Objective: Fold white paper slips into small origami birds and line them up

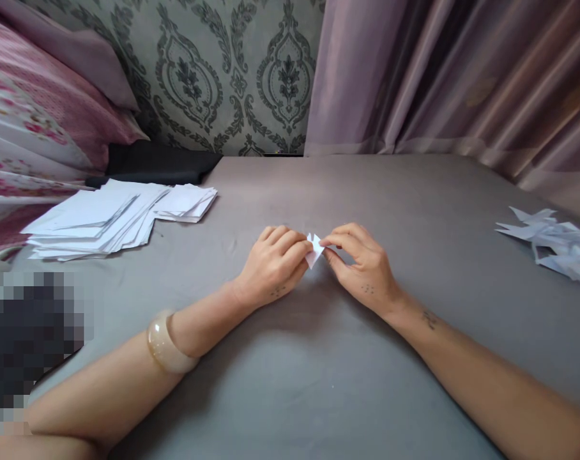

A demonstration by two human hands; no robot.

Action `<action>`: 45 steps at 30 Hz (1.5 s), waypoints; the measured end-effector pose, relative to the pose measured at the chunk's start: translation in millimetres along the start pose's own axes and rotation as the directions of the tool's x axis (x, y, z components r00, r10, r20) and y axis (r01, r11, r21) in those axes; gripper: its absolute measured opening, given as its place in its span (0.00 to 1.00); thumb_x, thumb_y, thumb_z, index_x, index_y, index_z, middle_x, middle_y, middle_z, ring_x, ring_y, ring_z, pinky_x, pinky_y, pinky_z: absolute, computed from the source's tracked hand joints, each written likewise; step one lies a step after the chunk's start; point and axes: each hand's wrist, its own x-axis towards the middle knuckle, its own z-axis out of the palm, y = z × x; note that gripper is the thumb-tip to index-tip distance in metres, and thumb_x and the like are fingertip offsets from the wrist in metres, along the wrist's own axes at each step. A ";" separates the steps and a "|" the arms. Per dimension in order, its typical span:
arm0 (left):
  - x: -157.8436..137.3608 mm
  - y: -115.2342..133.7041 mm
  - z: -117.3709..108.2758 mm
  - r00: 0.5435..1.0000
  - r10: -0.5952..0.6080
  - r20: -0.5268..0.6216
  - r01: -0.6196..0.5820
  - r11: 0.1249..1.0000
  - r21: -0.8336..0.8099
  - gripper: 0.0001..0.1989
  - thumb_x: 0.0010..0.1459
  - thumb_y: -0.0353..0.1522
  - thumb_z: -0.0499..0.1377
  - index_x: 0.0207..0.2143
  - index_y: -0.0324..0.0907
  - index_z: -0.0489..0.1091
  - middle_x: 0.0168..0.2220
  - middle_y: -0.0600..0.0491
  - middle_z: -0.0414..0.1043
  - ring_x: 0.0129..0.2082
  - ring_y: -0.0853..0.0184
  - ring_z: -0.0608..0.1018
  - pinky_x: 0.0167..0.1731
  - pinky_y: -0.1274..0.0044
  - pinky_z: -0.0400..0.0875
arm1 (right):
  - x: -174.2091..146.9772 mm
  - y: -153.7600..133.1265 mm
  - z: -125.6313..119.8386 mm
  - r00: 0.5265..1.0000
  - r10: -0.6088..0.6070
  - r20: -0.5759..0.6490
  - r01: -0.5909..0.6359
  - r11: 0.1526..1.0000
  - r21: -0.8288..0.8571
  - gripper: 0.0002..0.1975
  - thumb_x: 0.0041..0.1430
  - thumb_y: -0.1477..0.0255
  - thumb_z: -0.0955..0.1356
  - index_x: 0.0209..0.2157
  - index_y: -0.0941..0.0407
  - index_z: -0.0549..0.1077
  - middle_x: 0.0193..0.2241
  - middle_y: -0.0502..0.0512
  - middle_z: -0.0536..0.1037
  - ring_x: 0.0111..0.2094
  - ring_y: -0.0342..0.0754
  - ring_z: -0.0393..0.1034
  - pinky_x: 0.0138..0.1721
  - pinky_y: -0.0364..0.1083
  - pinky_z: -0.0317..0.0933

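A small folded piece of white paper (pixel 314 252) is pinched between my two hands above the middle of the grey surface. My left hand (pixel 276 263) grips its left side, with the fingers curled and the thumb side hidden behind them. On the right side, my right hand (pixel 361 263) holds the paper's edge between thumb and forefinger. The paper has pointed corners at the top and narrows toward the bottom. Its finer folds are too small to make out.
Stacks of white paper sheets (pixel 93 217) and smaller cut sheets (pixel 187 201) lie at the left. A black cloth (pixel 160 165) is behind them. Several folded paper pieces (pixel 558 239) form a pile at the far right. Curtains (pixel 366 76) hang behind the grey surface (pixel 290 370).
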 end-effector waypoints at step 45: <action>5.8 -10.9 2.8 0.702 -0.450 0.553 0.666 0.689 -0.285 0.09 0.54 0.33 0.56 0.24 0.38 0.71 0.34 0.50 0.70 0.29 0.70 0.71 0.29 0.78 0.65 | 1.3 10.3 8.1 0.811 0.442 0.383 -0.442 0.892 -0.094 0.11 0.58 0.65 0.66 0.25 0.55 0.72 0.36 0.53 0.71 0.30 0.43 0.66 0.33 0.45 0.59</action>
